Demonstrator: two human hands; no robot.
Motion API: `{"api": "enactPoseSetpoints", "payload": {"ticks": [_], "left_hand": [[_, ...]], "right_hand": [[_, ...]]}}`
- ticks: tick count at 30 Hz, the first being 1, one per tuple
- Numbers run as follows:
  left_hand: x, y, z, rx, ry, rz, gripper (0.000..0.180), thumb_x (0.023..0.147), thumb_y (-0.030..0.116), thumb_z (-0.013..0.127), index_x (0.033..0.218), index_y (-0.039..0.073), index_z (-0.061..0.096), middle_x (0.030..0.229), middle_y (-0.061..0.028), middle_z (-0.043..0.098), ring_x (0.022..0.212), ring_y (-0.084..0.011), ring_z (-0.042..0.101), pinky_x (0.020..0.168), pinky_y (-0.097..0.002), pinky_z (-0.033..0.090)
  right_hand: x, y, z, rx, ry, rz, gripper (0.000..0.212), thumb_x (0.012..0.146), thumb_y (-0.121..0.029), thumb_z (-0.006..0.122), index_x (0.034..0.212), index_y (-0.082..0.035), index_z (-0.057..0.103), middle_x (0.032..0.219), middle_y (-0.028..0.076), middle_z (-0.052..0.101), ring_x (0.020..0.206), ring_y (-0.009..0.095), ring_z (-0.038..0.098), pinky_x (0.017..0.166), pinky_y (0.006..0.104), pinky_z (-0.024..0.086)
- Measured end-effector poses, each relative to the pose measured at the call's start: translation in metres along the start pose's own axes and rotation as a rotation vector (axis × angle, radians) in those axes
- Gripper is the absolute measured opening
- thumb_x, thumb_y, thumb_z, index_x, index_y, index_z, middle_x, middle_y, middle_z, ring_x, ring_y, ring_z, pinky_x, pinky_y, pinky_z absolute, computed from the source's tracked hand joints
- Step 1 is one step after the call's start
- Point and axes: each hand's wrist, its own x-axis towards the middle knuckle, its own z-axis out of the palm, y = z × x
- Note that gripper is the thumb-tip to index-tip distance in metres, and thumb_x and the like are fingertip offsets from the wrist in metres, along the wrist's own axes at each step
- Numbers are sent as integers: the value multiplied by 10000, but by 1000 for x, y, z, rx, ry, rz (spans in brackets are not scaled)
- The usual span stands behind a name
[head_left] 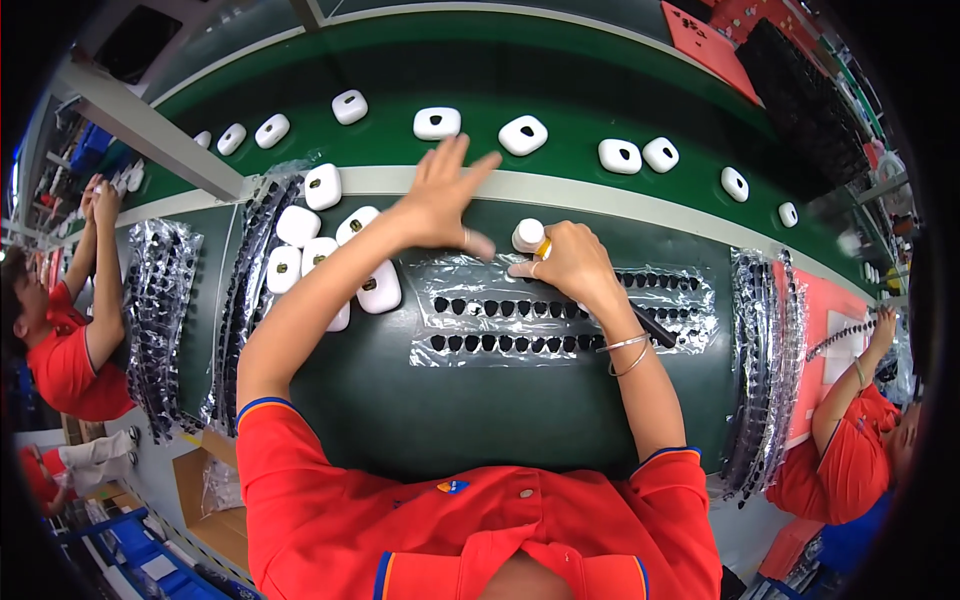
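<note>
Rounded case [428, 125], tool [528, 236] (round-headed); crinkled film [565, 326]

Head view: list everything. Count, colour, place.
Belt: one, green, far side
Belt units: 10+, white, along belt
Clustered units: 7+, white, table left, partly hidden
Table: one, dark green, near side
Sheet: one, clear with black pieces, table centre
Strip bundles: 3+, clear and black, both sides
Carton: one, brown, lower left
Coworkers: 2+, red shirts, both sides
White item: one, yellow band, table centre
Rod: one, black, over sheet
Shirt: one, red, bottom centre
Left hand: one, spread, near belt
Right hand: one, holding white item
</note>
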Motion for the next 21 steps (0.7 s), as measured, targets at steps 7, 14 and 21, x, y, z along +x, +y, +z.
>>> {"api": "enactPoseSetpoints", "payload": {"ticks": [7,14,21], "left_hand": [[-18,6,0,35,-113,-49,1175,444,457,822,1391,138,204,1413,-288,69,1336,-399,18,1080,-486,74],[-29,-45,-11,-42,276,-178,845,628,471,722,1278,65,366,1233,-284,405,1177,-389,383,956,-471,326],[-41,-116,-42,360,-182,-829,532,807,451,543,1140,40,485,1026,-201,578,915,-305,605,739,-390,474]], "right_hand": [[3,3,-14,270,-213,-29,221,662,-142,707,760,45,640,563,76,610,368,86,484,346,232,374],[-8,1,-37,369,-152,-27,218,701,-96,665,848,56,611,606,76,590,369,92,464,343,235,361],[-20,-15,-53,382,-33,-41,224,719,-106,657,854,64,605,571,89,583,396,123,515,376,262,400]]}}
